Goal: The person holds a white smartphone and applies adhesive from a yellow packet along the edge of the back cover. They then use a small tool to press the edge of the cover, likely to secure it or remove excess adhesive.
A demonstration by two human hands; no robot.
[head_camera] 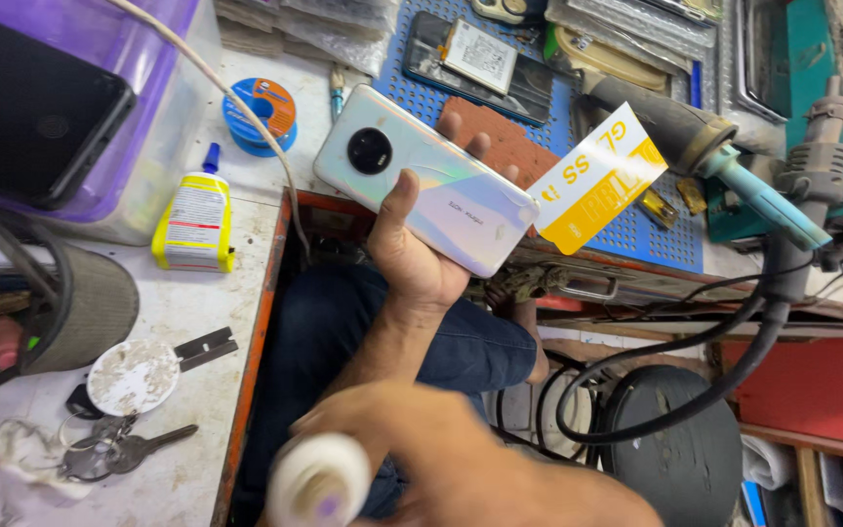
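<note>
Hands are doing two jobs over a messy workbench. The left hand (pixel 412 249) is reaching far out and gripping a phone (pixel 426 181). The phone is lying back side up in the palm, shiny and pale, with a round black camera at its left end. The thumb is pressing on the near edge and the fingertips are peeking over the far edge. A white and yellow card (pixel 597 181) is sticking out just to the right of the phone.

The right hand (pixel 441 468) is blurry and very near. Its fingers are curling around a white bottle (pixel 319 483) with a round white cap.

On the table (pixel 197 322) to the left, a yellow glue bottle (pixel 194 220) with a blue tip is lying near a blue spool of wire (pixel 260 112). Nearer, keys (pixel 114 449) are resting beside a round white disc (pixel 132 376). A purple box (pixel 80 107) is sitting far left with a black phone on it.

Behind the held phone, a blue mat (pixel 636 229) is holding another phone with its back off. To the right, a tool with a thick black cord (pixel 734 171) is lying on the mat.
</note>
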